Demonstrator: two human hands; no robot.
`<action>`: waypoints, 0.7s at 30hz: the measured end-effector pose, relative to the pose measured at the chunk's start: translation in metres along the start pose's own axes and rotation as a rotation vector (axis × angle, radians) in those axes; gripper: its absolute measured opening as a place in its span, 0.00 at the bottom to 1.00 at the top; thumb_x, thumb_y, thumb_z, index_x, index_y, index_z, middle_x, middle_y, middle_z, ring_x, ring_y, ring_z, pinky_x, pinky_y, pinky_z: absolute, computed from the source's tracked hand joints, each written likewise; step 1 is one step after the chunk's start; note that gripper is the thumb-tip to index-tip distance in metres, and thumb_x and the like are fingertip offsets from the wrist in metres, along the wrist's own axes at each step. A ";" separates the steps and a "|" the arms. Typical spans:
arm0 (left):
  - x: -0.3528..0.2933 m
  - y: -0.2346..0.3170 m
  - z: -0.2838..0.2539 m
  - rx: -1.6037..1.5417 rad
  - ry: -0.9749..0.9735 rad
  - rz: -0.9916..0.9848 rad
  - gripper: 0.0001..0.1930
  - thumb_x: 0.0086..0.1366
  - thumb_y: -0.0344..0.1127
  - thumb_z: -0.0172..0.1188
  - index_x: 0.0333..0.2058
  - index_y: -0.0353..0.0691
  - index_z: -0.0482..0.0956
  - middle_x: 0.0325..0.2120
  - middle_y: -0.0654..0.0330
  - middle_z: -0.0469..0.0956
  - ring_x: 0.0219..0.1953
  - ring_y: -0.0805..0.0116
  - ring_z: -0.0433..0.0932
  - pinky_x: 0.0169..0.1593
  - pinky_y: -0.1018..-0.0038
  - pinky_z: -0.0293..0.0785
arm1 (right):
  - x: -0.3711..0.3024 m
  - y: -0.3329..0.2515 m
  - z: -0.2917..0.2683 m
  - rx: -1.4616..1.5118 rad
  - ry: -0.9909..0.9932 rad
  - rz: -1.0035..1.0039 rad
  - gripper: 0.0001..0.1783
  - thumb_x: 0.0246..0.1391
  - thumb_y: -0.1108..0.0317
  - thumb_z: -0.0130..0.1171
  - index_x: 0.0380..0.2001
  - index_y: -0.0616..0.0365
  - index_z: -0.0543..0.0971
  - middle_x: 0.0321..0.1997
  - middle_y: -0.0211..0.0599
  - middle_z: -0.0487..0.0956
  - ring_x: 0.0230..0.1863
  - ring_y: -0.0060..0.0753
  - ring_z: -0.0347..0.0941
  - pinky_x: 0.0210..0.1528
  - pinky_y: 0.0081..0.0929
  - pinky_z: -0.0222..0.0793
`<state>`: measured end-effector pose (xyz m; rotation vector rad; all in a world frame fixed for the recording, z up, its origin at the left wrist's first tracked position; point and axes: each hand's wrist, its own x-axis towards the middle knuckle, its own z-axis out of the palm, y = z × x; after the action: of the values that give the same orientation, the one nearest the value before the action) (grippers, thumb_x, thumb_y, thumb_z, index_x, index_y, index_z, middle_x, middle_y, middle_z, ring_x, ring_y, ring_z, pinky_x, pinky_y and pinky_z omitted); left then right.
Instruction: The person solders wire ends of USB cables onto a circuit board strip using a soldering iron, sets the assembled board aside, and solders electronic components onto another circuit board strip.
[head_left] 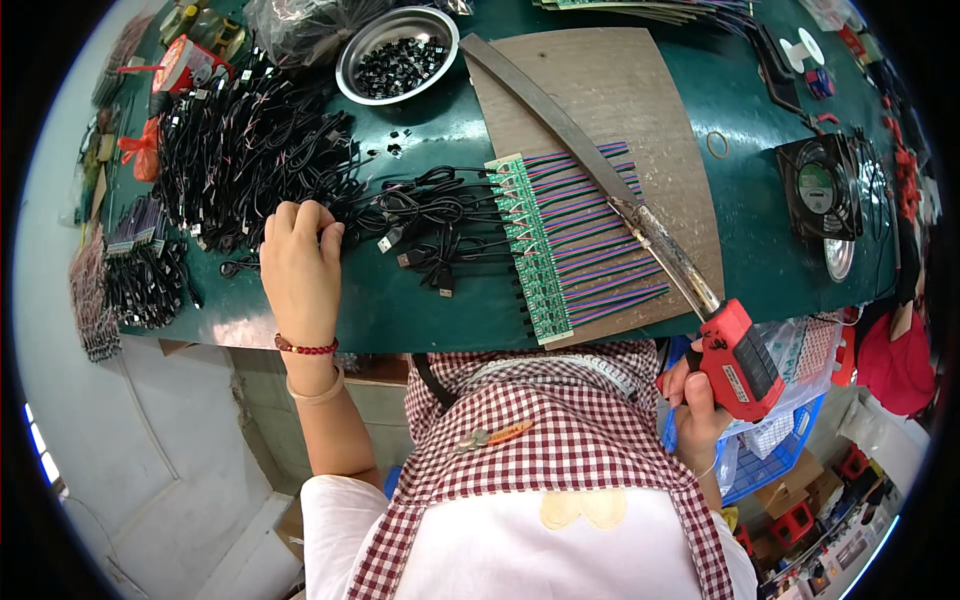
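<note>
My right hand (pixel 697 405) is wrapped round the handle of a red and black soldering gun (pixel 740 360) at the table's near edge. Its long metal barrel slants up and left, ending at a grey metal bar (pixel 550 110) that lies across several coloured wires (pixel 600 240). These wires run from a strip of green circuit boards (pixel 535 250), and black USB cables (pixel 430 205) join some of its left side. At the edge of a big heap of black USB cables (pixel 250 150), my left hand (pixel 300 260) has its fingers curled together; what they grip is hidden.
Under the boards lies a brown sheet (pixel 660 110) on the green table (pixel 430 325). A metal bowl (pixel 345 70) holds small black parts. A black fan (pixel 820 185) stands at the right, a red cup (pixel 180 65) at the far left. A blue crate (pixel 790 450) sits below the table.
</note>
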<state>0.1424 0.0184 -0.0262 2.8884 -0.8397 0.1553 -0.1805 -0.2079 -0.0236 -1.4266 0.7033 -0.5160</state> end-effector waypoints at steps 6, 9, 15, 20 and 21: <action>-0.001 0.006 0.005 -0.122 0.259 0.076 0.07 0.57 0.29 0.62 0.32 0.37 0.72 0.33 0.60 0.72 0.38 0.59 0.71 0.44 0.63 0.65 | 0.012 -0.003 0.011 0.096 0.030 -0.076 0.19 0.61 0.62 0.52 0.49 0.65 0.66 0.16 0.31 0.66 0.15 0.19 0.59 0.19 0.19 0.58; -0.001 -0.003 0.004 -0.064 0.182 0.077 0.08 0.57 0.29 0.62 0.34 0.38 0.72 0.34 0.60 0.72 0.40 0.59 0.71 0.44 0.65 0.64 | 0.014 -0.006 0.012 0.168 0.038 -0.060 0.19 0.61 0.62 0.52 0.48 0.65 0.66 0.16 0.31 0.66 0.15 0.19 0.59 0.18 0.19 0.58; 0.007 -0.010 0.009 -0.592 0.356 0.020 0.05 0.61 0.20 0.50 0.37 0.32 0.68 0.27 0.57 0.73 0.23 0.71 0.69 0.29 0.75 0.68 | 0.014 -0.010 0.011 0.240 0.016 -0.053 0.19 0.61 0.67 0.53 0.50 0.66 0.65 0.18 0.33 0.68 0.17 0.20 0.60 0.23 0.22 0.62; 0.005 0.026 -0.010 -0.973 0.108 -0.091 0.08 0.63 0.24 0.52 0.42 0.32 0.70 0.23 0.62 0.72 0.22 0.81 0.67 0.25 0.82 0.63 | 0.017 -0.011 0.012 0.235 0.025 -0.056 0.19 0.61 0.66 0.53 0.50 0.67 0.65 0.18 0.33 0.68 0.17 0.20 0.60 0.22 0.22 0.62; 0.005 0.036 -0.016 -0.903 0.028 -0.014 0.08 0.62 0.25 0.54 0.40 0.34 0.72 0.23 0.61 0.73 0.22 0.78 0.69 0.26 0.81 0.65 | 0.018 -0.010 0.015 0.197 0.013 -0.088 0.18 0.62 0.65 0.52 0.49 0.65 0.64 0.17 0.32 0.67 0.15 0.19 0.59 0.20 0.20 0.60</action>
<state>0.1258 -0.0116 -0.0062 2.0347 -0.6478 -0.1521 -0.1565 -0.2114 -0.0156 -1.2748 0.5845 -0.6460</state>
